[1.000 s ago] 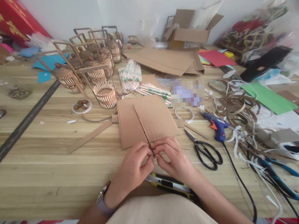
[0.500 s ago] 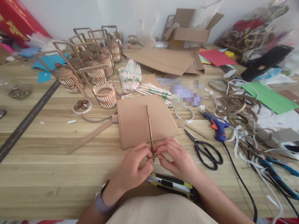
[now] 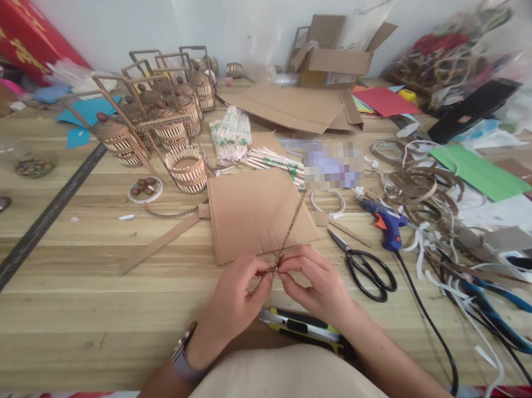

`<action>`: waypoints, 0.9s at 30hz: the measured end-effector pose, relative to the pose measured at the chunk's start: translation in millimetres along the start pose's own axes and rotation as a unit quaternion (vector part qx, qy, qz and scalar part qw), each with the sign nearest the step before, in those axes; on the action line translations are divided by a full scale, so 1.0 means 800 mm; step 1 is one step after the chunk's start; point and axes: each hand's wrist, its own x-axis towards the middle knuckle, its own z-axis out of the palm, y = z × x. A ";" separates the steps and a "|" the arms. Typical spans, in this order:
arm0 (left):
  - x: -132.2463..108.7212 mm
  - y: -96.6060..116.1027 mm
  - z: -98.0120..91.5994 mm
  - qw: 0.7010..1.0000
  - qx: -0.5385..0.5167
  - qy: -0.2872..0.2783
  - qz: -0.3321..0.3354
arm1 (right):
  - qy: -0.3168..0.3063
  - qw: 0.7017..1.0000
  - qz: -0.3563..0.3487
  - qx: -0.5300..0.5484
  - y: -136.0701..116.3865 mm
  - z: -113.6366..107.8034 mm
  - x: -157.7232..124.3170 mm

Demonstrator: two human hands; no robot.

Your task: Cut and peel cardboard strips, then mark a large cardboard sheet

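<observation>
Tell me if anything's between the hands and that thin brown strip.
Nothing visible is: the left hand and right hand both pinch the thin brown strip at its near end, its free length slanting over the cardboard sheet.

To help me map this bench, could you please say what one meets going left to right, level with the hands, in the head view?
Left hand, right hand (both pinching a thin strip), black scissors, black cable, blue-handled pliers.

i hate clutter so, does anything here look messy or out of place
Yes: to the right of the right hand, brown strips lie in loose, overlapping coils, with white strips trailing untidily near them. I see no clear spill or damage.
</observation>
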 end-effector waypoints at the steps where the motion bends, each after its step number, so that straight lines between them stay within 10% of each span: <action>1: 0.000 0.000 0.000 1.000 0.006 0.003 0.010 | -0.001 1.000 0.000 0.001 0.000 0.001 0.000; 7: -0.001 0.003 0.002 0.999 0.028 0.011 0.020 | -0.015 0.999 0.029 0.001 0.002 0.004 -0.003; 12: 0.001 0.007 -0.003 0.987 -0.081 0.034 -0.133 | -0.034 0.995 0.087 -0.028 0.001 -0.011 -0.002; 19: 0.005 0.002 -0.004 0.959 -0.192 0.114 -0.178 | -0.334 0.931 0.118 -0.091 -0.019 -0.026 -0.033; 27: 0.005 0.005 -0.005 0.953 -0.188 0.149 -0.186 | -0.292 0.929 0.076 -0.215 -0.014 -0.021 -0.070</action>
